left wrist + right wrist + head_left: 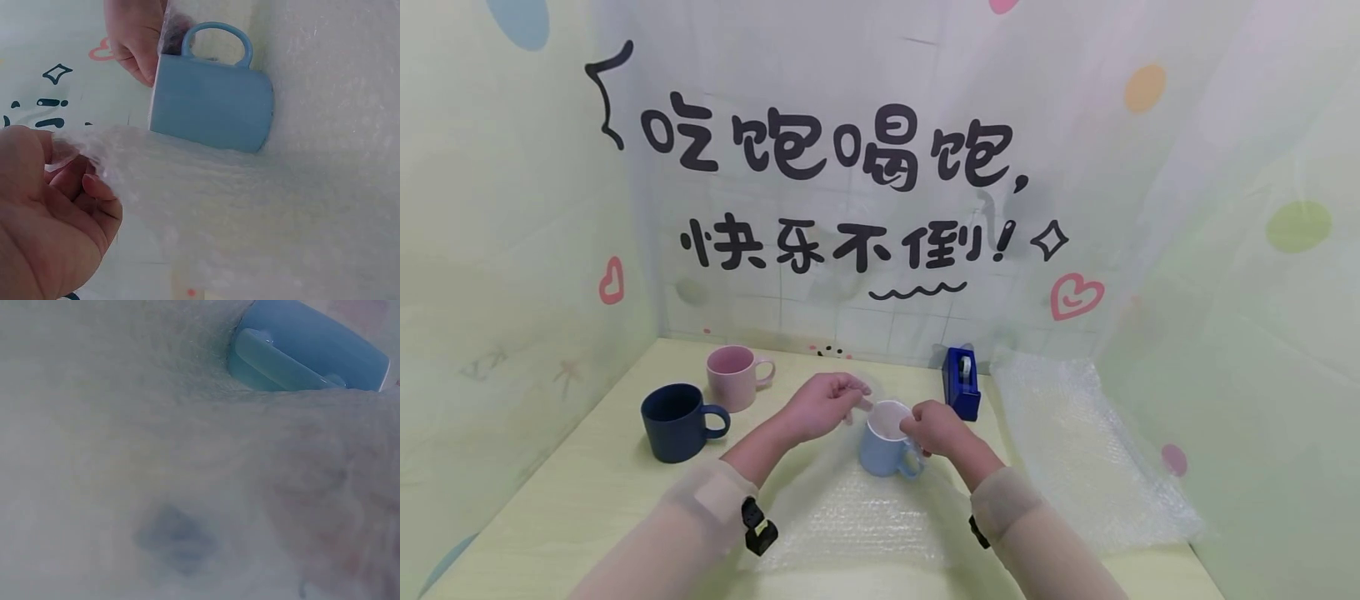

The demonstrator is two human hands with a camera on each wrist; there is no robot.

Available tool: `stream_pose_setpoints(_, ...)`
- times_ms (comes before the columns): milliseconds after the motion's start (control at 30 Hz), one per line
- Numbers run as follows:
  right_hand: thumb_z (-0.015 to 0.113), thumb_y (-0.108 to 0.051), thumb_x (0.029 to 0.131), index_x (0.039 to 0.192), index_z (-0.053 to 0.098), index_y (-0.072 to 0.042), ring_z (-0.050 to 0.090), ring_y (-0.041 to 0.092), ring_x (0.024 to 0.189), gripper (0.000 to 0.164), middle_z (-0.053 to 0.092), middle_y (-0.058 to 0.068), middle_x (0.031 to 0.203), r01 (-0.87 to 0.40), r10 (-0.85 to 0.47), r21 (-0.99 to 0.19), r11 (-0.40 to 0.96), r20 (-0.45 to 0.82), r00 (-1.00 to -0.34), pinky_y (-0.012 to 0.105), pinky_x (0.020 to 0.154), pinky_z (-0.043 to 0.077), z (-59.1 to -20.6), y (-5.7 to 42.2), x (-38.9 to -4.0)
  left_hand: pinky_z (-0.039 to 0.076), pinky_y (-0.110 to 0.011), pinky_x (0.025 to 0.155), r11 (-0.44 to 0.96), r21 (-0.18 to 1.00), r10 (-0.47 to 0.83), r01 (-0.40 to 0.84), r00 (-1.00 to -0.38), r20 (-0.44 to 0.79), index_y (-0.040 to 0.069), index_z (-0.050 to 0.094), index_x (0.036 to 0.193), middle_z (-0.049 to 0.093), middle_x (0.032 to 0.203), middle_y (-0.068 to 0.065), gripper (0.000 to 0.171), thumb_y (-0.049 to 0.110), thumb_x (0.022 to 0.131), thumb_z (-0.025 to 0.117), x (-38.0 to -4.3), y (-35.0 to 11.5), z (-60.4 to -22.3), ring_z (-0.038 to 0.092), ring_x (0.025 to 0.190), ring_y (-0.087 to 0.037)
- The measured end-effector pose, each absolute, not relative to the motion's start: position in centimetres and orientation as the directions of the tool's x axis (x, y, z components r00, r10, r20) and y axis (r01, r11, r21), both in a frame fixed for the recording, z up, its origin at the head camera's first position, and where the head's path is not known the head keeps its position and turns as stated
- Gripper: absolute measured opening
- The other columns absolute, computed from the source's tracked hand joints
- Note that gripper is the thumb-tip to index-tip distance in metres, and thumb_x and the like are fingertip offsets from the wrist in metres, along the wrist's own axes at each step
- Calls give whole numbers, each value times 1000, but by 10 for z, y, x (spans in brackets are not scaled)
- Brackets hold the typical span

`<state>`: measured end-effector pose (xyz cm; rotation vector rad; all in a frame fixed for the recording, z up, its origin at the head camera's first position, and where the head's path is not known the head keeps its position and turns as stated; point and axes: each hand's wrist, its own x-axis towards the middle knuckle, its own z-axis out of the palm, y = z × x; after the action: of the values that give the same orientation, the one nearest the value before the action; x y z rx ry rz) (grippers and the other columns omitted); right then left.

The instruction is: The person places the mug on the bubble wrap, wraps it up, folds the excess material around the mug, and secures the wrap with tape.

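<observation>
A light blue mug (883, 450) with a white inside stands upright on a sheet of bubble wrap (850, 521). To its left, my left hand (826, 407) pinches one edge of the sheet between thumb and fingers; the left wrist view shows the raised film (206, 200) stretching from that grip past the mug. Beside the rim on the handle side, my right hand (936, 429) has curled fingers and grips the sheet's other side. Through the film, the right hand (325, 506) appears only as a blur in the right wrist view, with the mug's handle (281, 359) above it.
A dark blue mug (673, 425) and a pink mug (730, 383) stand on the table (587, 492) at left. A blue tape dispenser (961, 385) is at the back, right of the hands. More bubble wrap (1090, 467) lies at right. Printed curtains (865, 75) enclose the table.
</observation>
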<state>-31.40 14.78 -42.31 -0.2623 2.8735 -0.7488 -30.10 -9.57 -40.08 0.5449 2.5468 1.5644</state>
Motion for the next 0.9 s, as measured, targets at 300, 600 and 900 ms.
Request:
stream_pose_setpoints(300, 61, -20, 100, 71, 47, -14, 57, 17, 58, 33, 53, -1, 64, -133, -213, -511, 849, -100, -972, 26, 57, 41, -423, 148, -313, 58, -34, 84, 449, 831, 460, 330, -882, 102, 4, 75, 127, 79, 110, -9, 33, 29, 114, 58, -300, -87, -405, 66, 92, -15)
stream_pose_setpoints(600, 65, -6, 102, 92, 68, -5, 59, 16, 61, 10, 65, 5, 78, -132, -216, -482, 866, -123, -969, 26, 57, 48, -423, 146, -316, 56, -51, 110, 554, 607, 627, 570, -765, 146, 9, 74, 139, 78, 133, -6, 42, 3, 109, 45, -300, -92, -412, 69, 122, -29)
stream_pose_setpoints(900, 59, -3, 103, 76, 52, -10, 59, 16, 60, 29, 56, 3, 70, -153, -230, -484, 862, -104, -967, 26, 58, 45, -421, 148, -312, 45, -55, 124, 569, 356, 750, 741, -645, 144, 17, 68, 151, 65, 153, -9, 75, -21, 92, 40, -299, -88, -427, 59, 136, -35)
